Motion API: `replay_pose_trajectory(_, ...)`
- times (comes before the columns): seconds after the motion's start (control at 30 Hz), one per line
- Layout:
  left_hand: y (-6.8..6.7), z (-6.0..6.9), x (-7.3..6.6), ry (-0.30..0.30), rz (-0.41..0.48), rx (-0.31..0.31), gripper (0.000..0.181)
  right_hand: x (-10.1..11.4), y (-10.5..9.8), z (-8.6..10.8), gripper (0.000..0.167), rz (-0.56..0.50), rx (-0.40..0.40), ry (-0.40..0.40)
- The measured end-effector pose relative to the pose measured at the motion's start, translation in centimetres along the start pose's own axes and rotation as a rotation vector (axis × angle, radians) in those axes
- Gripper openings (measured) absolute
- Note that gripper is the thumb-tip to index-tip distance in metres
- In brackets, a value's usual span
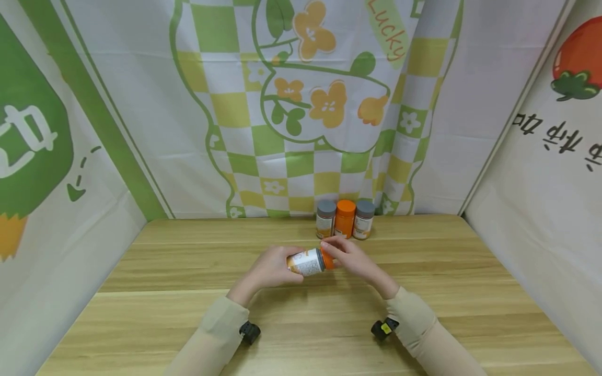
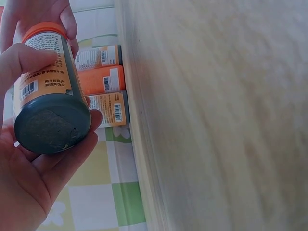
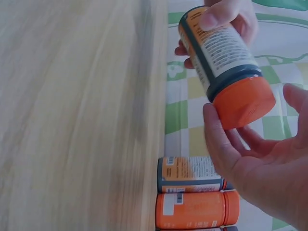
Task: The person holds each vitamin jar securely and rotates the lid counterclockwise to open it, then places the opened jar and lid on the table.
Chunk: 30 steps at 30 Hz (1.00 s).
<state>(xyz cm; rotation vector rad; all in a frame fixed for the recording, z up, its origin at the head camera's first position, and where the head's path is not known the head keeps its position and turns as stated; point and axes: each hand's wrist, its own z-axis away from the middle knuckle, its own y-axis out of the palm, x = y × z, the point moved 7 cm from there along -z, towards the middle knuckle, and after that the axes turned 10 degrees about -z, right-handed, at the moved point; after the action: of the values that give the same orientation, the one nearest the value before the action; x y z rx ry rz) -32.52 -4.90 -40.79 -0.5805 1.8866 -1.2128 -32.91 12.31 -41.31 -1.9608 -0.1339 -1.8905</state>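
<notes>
My left hand (image 1: 275, 269) grips a dark grey supplement bottle (image 1: 305, 262) with a white and orange label, its thumb across the label. The bottle is tilted above the table, base toward the left hand and orange cap (image 1: 327, 258) toward the right. In the left wrist view the dark base (image 2: 53, 126) of the bottle faces the camera. My right hand (image 1: 351, 257) is at the cap. In the right wrist view its fingers (image 3: 219, 139) touch the side and underside of the orange cap, while the thumb (image 3: 294, 96) stands apart from it.
Three bottles stand side by side at the table's back edge: a grey-capped one (image 1: 325, 219), an orange one (image 1: 345, 218) and another grey-capped one (image 1: 363, 219). Behind them hangs a patterned cloth (image 1: 291, 172). The wooden table (image 1: 188, 313) extends around both arms.
</notes>
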Motion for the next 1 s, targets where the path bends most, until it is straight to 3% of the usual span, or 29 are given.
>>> replay_pose_trajectory(0.57, -0.16, -0.06, 0.04, -0.017, -0.022, 0.008, 0.058, -0.27, 0.12, 0.23, 0.047, -0.099, -0.013, 0.099)
replay_pose_trajectory(1.0, -0.24, -0.02, -0.03, -0.017, -0.016, 0.021, 0.057, 0.08, -0.01, 0.66, 0.044, -0.119, -0.022, 0.079)
